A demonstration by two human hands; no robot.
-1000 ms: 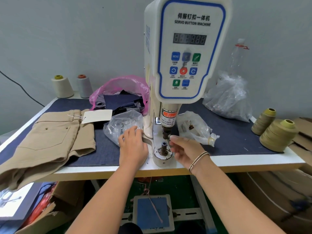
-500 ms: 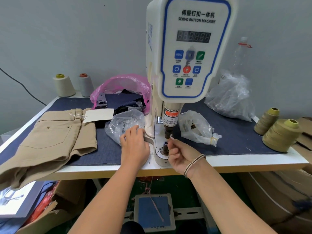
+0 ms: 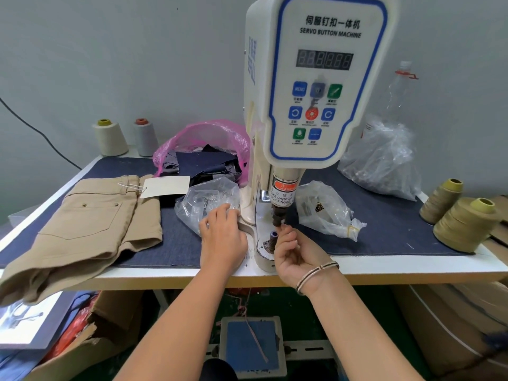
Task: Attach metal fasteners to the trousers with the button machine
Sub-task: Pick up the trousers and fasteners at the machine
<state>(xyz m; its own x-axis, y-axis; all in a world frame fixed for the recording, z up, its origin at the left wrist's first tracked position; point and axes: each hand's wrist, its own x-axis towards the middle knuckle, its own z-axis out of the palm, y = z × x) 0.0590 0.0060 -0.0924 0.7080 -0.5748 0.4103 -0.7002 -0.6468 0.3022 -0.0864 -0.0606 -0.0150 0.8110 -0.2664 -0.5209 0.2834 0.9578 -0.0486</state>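
Reaching up with the right hand (image 3: 295, 253), fingers curled and fingertips pinched together just under the upper punch (image 3: 277, 217) of the button machine (image 3: 321, 86), directly above the lower die (image 3: 272, 239); probably seating a small metal fastener there, though too small and hidden to be telling for sure. Resting the left hand (image 3: 222, 236) flat, fingers straight and relaxed, gripping nothing, on the white machine base just left of the die, fingertips touching a clear bag (image 3: 206, 200) at centre.

Lying folded at the left of the table (image 3: 412, 266), well apart from the machine, half hanging over the near edge: the tan trousers (image 3: 90, 232), with a paper tag (image 3: 165, 187) tied at the waistband and small rivets already showing on the back pocket.

Judging the handling: trousers being soft, floppy and light to moderate in weight, likely sagging when lifted, so best taking hold at the stiffer waistband or pocket edge and spreading it flat over the die. Fasteners looking tiny, hard and slippery, calling for a fingertip pinch. Keeping fingers out from under the punch mattering most.

Reading on the machine head: Chinese characters, then "SERVO BUTTON MACHINE"; a blue "MENU" key; a dark digit display. Reading on the punch collar: an orange "WARNING" band and "TAKE CARE OF YOUR FINGER", partly cut off.

Sitting right of the machine: another clear bag (image 3: 324, 209) of small metal parts.
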